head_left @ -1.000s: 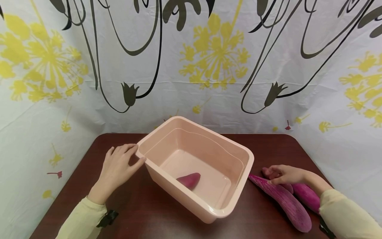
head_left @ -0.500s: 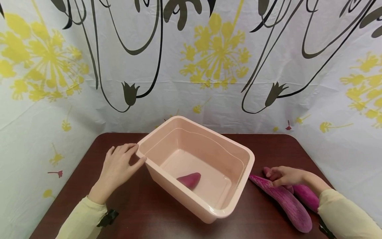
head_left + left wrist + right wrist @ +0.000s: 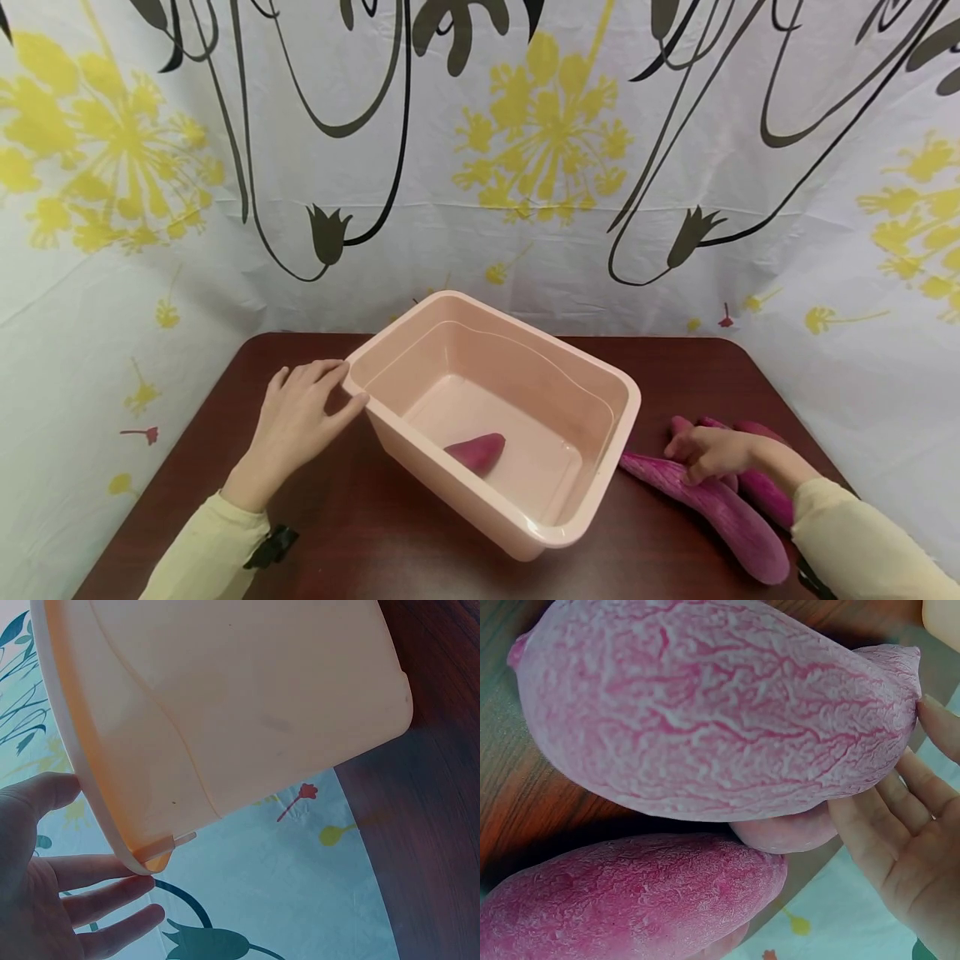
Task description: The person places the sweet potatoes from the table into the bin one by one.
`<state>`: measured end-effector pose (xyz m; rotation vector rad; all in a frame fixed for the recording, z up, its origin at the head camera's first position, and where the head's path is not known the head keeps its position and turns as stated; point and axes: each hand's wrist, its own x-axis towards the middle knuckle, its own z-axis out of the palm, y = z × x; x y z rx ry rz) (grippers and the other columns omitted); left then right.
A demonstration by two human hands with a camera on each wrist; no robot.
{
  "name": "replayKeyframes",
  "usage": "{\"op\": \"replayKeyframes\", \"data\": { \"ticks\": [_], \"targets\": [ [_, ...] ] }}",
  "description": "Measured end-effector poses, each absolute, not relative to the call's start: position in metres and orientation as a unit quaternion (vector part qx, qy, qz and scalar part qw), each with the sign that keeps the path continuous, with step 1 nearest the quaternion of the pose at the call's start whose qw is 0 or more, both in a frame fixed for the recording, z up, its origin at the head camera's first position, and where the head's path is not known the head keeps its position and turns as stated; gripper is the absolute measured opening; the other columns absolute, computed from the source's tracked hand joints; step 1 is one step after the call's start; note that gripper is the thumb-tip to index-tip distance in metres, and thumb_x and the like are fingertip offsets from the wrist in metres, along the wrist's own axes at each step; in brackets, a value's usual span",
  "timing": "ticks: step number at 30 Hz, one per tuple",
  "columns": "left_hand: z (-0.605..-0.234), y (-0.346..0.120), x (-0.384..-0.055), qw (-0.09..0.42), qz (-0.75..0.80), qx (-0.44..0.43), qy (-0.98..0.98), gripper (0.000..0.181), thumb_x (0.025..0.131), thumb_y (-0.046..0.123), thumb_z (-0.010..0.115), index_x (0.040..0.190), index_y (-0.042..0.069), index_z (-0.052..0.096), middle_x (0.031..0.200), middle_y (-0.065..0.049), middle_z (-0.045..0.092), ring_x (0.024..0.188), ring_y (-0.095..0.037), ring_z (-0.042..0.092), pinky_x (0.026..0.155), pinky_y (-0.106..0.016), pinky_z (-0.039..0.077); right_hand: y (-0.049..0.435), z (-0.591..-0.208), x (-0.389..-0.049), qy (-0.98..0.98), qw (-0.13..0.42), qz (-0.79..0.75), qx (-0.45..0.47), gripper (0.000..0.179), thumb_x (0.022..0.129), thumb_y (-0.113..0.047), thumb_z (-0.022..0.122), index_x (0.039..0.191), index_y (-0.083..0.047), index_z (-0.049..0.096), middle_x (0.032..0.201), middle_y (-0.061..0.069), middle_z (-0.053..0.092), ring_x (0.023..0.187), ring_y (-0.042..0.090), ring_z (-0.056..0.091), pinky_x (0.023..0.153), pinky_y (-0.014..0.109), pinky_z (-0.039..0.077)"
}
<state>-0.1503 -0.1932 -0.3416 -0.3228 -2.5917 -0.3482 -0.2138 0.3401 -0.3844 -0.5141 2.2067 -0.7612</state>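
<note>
My left hand (image 3: 300, 417) grips a corner of a peach-pink plastic basin (image 3: 450, 487), thumb and fingers at its rim. The left wrist view shows the thumb and index finger right on the rim. A reddish-purple vegetable (image 3: 480, 454), partly hidden by the near wall, lies inside the basin. At the right, my right hand (image 3: 720, 452) pinches the narrow end of a long, curved purple vegetable (image 3: 731, 525). Its wrinkled, pale-veined skin (image 3: 727, 712) fills much of the right wrist view, where the thumb and fingers meet its tapered end.
More purple-pink vegetables, one of them thick (image 3: 645, 900), lie beside and behind the held one, partly covered by the right hand. The dark red-brown table (image 3: 322, 533) has rounded far corners. A white floral cloth (image 3: 420, 233) hangs close behind and at both sides.
The right hand has shifted slightly down, and the long vegetable's narrow end has moved slightly down and left. More of the vegetables behind shows. The left hand and basin stay put.
</note>
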Motion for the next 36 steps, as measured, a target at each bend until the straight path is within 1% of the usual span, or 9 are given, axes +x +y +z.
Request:
{"op": "replayKeyframes", "data": {
  "ticks": [5, 9, 12, 16, 19, 24, 27, 31, 36],
  "targets": [
    [-0.341, -0.194, -0.150, 0.249, -0.129, -0.117, -0.953, 0.052, 0.077, 0.041, 0.061, 0.110, 0.000, 0.061, 0.108, -0.015, 0.055, 0.101, -0.032, 0.048, 0.088, -0.058, 0.024, 0.339, -0.385, -0.213, 0.864, 0.363, -0.286, -0.199, 0.038, 0.075, -0.010, 0.066, 0.108, 0.005, 0.052, 0.107, 0.021, 0.052, 0.100, 0.039, 0.047, 0.078, 0.050, 0.042],
    [-0.341, -0.194, -0.150, 0.249, -0.129, -0.117, -0.953, 0.052, 0.077, 0.040, 0.061, 0.110, 0.000, 0.061, 0.108, -0.015, 0.056, 0.101, -0.032, 0.049, 0.088, -0.059, 0.024, 0.337, -0.385, -0.213, 0.858, 0.362, -0.292, -0.219, 0.038, 0.075, -0.011, 0.066, 0.106, 0.005, 0.052, 0.103, 0.017, 0.053, 0.096, 0.035, 0.049, 0.079, 0.047, 0.042],
    [-0.341, -0.193, -0.150, 0.250, -0.129, -0.117, -0.952, 0.052, 0.077, 0.040, 0.061, 0.110, 0.000, 0.061, 0.108, -0.015, 0.056, 0.100, -0.032, 0.049, 0.087, -0.059, 0.025, 0.336, -0.387, -0.214, 0.840, 0.375, -0.313, -0.237, 0.035, 0.075, -0.011, 0.066, 0.104, 0.004, 0.052, 0.096, 0.012, 0.053, 0.086, 0.028, 0.050, 0.071, 0.038, 0.044],
    [-0.341, -0.193, -0.150, 0.251, -0.129, -0.118, -0.952, 0.052, 0.077, 0.040, 0.061, 0.110, 0.000, 0.061, 0.108, -0.015, 0.055, 0.100, -0.032, 0.049, 0.087, -0.059, 0.025, 0.335, -0.390, -0.214, 0.824, 0.394, -0.334, -0.233, 0.033, 0.076, -0.011, 0.065, 0.102, 0.001, 0.049, 0.088, 0.009, 0.050, 0.074, 0.020, 0.047, 0.058, 0.029, 0.042],
    [-0.341, -0.193, -0.150, 0.251, -0.129, -0.118, -0.952, 0.052, 0.077, 0.040, 0.062, 0.110, 0.000, 0.061, 0.108, -0.015, 0.056, 0.100, -0.032, 0.049, 0.087, -0.059, 0.025, 0.335, -0.391, -0.214, 0.827, 0.403, -0.330, -0.212, 0.034, 0.076, -0.013, 0.065, 0.103, -0.002, 0.048, 0.084, 0.008, 0.049, 0.067, 0.016, 0.045, 0.052, 0.026, 0.039],
    [-0.342, -0.193, -0.150, 0.251, -0.130, -0.117, -0.952, 0.052, 0.077, 0.040, 0.062, 0.110, 0.000, 0.061, 0.108, -0.015, 0.055, 0.100, -0.032, 0.049, 0.087, -0.058, 0.025, 0.332, -0.392, -0.211, 0.838, 0.416, -0.312, -0.164, 0.038, 0.075, -0.017, 0.067, 0.105, -0.007, 0.046, 0.082, 0.008, 0.047, 0.064, 0.016, 0.045, 0.049, 0.031, 0.041],
    [-0.342, -0.193, -0.150, 0.252, -0.131, -0.117, -0.952, 0.052, 0.077, 0.040, 0.062, 0.110, 0.000, 0.061, 0.108, -0.015, 0.055, 0.100, -0.032, 0.049, 0.087, -0.059, 0.025, 0.331, -0.394, -0.210, 0.842, 0.420, -0.311, -0.134, 0.039, 0.074, -0.018, 0.068, 0.105, -0.008, 0.046, 0.088, 0.009, 0.046, 0.074, 0.021, 0.049, 0.054, 0.037, 0.044],
    [-0.342, -0.193, -0.151, 0.254, -0.131, -0.119, -0.951, 0.051, 0.076, 0.040, 0.062, 0.109, 0.000, 0.061, 0.107, -0.015, 0.056, 0.100, -0.032, 0.049, 0.087, -0.059, 0.025, 0.332, -0.398, -0.208, 0.843, 0.423, -0.314, -0.106, 0.040, 0.074, -0.018, 0.068, 0.107, -0.009, 0.047, 0.100, 0.011, 0.045, 0.087, 0.027, 0.049, 0.061, 0.045, 0.045],
    [-0.342, -0.193, -0.151, 0.253, -0.131, -0.119, -0.951, 0.052, 0.077, 0.040, 0.062, 0.109, 0.000, 0.061, 0.108, -0.015, 0.056, 0.100, -0.032, 0.049, 0.087, -0.059, 0.025, 0.334, -0.403, -0.206, 0.834, 0.429, -0.335, -0.092, 0.043, 0.074, -0.018, 0.067, 0.111, -0.009, 0.047, 0.108, 0.012, 0.044, 0.095, 0.031, 0.046, 0.068, 0.050, 0.042]
  ]
}}
